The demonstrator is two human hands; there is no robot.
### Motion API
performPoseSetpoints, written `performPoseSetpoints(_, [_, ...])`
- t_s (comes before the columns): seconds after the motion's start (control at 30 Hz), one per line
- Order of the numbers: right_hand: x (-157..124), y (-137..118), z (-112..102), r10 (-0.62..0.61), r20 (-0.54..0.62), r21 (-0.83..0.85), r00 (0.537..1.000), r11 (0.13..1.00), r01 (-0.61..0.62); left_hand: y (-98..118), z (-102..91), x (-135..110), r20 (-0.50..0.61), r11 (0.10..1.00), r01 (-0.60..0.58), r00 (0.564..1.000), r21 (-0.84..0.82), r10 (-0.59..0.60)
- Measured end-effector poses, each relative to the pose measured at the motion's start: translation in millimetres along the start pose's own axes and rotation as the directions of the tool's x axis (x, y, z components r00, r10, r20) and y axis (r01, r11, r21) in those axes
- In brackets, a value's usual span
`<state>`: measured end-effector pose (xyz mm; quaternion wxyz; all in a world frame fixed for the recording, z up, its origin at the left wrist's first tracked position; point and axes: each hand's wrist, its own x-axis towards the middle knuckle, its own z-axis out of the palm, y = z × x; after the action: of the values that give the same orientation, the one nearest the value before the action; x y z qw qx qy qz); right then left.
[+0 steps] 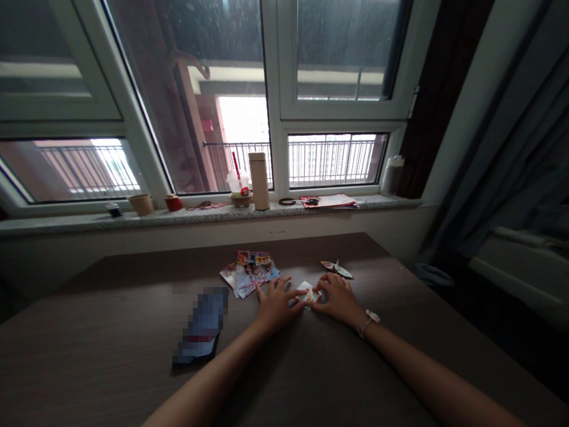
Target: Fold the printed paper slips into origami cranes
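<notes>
Both hands rest on a dark wooden table (111, 356) and press on a small folded piece of printed paper (308, 293) between them. My left hand (275, 303) lies with fingers spread, its fingertips on the paper's left side. My right hand (338, 298) has its fingers curled and pinched on the paper's right edge; a bracelet sits on that wrist. A stack of colourful printed sheets (249, 273) lies just beyond my left hand. A finished folded paper crane (336, 269) stands beyond my right hand.
A dark phone (202, 326) lies to the left of my left arm. The window sill (66, 222) holds a tall beige flask (259, 181), a plastic cup with a straw (237, 184), small cups, a jar (393, 175) and papers. A curtain (511, 148) hangs at the right.
</notes>
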<state>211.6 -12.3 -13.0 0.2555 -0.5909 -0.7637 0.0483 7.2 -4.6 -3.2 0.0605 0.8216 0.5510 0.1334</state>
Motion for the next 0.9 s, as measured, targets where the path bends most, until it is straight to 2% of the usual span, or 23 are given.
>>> performPoseSetpoints(0.37, [-1.9, 1.7, -0.6, -0.038, 0.037, -0.010, 0.999, 0.999, 0.039, -0.6, 0.4, 0.0, 0.000, 1.000, -0.003, 1.000, -0.012, 0.003])
performPoseSetpoints(0.6, [-0.2, 3.1, -1.7, -0.017, 0.008, 0.066, 1.000, 0.998, 0.017, -0.6, 2.8, 0.4, -0.033, 1.000, -0.016, 0.999, -0.024, 0.016])
performPoseSetpoints(0.77, [0.6, -0.2, 0.5, -0.025, -0.032, 0.011, 0.999, 1.000, 0.025, 0.8, 0.8, 0.6, -0.018, 0.999, -0.007, 1.000, -0.031, 0.007])
performPoseSetpoints(0.9, [2.3, 0.0, 2.7, 0.021, -0.010, 0.005, 1.000, 1.000, -0.021, 0.6, 0.5, 0.2, -0.019, 1.000, -0.010, 1.000, -0.029, 0.010])
